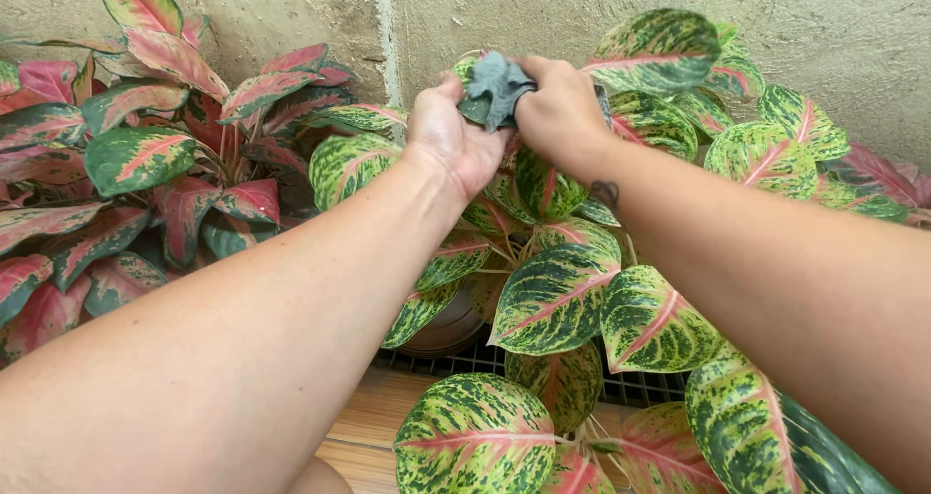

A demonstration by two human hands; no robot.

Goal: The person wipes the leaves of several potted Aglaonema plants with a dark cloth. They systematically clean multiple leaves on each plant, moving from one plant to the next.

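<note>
Right hand [561,106] clutches a bunched grey cloth [497,85] against an upward-pointing leaf [469,71] supported by left hand [448,137].

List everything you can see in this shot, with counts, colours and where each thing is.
Cloth: one, grey-blue, pinched between both hands around a leaf.
Speckled plant: one, green-yellow leaves with pink veins, centre and right.
Red plant: one, pink-red leaves edged green, left.
Pot: one, brownish, mostly hidden under the leaves.
Grate: one, dark, behind the pot.
Wall: grey, rough, background.
Left hand: on cloth.
Right hand: on cloth.
</note>
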